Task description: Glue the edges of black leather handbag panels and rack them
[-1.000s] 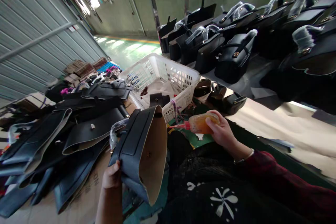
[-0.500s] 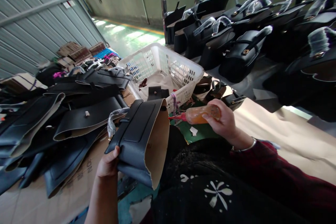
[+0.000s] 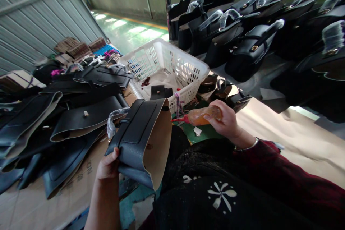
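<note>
My left hand [image 3: 107, 165] grips the lower edge of a curved black leather bag panel [image 3: 134, 136], whose tan inner side [image 3: 157, 143] faces right. A plastic-wrapped handle [image 3: 114, 118] hangs on the panel's left side. My right hand [image 3: 226, 122] is closed round a squeeze bottle of orange glue [image 3: 201, 116]. Its red nozzle [image 3: 179, 119] points left, close to the panel's upper right edge. I cannot tell whether the tip touches the panel.
A white plastic basket [image 3: 185, 70] stands just behind the panel. Several black bag panels [image 3: 81, 118] are piled on cardboard at left. Finished black handbags [image 3: 250, 48] line the shelf at upper right. Tan sheeting [image 3: 283, 133] lies at right.
The view has tilted down a little. The panel and the glue bottle have stayed in my hands, with the nozzle still near the panel's upper edge.
</note>
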Motion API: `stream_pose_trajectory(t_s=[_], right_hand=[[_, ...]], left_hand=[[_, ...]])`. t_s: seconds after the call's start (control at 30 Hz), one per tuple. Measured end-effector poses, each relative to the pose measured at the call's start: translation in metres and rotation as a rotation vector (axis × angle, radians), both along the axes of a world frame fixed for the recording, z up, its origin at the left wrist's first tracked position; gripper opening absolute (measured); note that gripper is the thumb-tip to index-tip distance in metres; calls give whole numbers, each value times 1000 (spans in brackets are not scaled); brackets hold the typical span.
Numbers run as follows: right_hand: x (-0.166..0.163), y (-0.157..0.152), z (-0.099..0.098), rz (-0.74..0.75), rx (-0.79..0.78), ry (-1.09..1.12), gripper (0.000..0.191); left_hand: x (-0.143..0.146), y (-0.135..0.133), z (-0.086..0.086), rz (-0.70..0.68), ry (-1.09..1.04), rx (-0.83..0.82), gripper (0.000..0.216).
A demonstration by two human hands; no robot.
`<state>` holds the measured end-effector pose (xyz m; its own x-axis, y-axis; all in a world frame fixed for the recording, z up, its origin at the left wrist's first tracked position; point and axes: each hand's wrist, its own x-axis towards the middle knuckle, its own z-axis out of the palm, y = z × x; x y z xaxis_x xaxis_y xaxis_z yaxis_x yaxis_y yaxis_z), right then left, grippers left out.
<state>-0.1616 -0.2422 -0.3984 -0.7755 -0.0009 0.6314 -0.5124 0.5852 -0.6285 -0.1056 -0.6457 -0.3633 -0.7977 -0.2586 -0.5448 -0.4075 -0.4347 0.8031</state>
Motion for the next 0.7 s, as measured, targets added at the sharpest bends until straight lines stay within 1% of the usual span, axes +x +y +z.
stream_pose_trajectory(t_s=[0.1, 0.2, 0.43, 0.6, 0.7], right_hand=[[4, 1, -1, 10, -6, -23, 19], [8, 2, -3, 20, -19, -59, 18], [19, -1, -10, 65, -96, -132, 19], [25, -2, -15, 77, -194, -174, 17], [22, -2, -16, 9, -257, -207, 18]], left_hand=[[0, 1, 1, 4, 0, -8, 50], [1, -1, -2, -8, 25, -5, 46], [3, -1, -6, 44, 23, -59, 53], [2, 0, -4, 8, 20, -12, 53], [3, -2, -5, -20, 23, 34, 49]])
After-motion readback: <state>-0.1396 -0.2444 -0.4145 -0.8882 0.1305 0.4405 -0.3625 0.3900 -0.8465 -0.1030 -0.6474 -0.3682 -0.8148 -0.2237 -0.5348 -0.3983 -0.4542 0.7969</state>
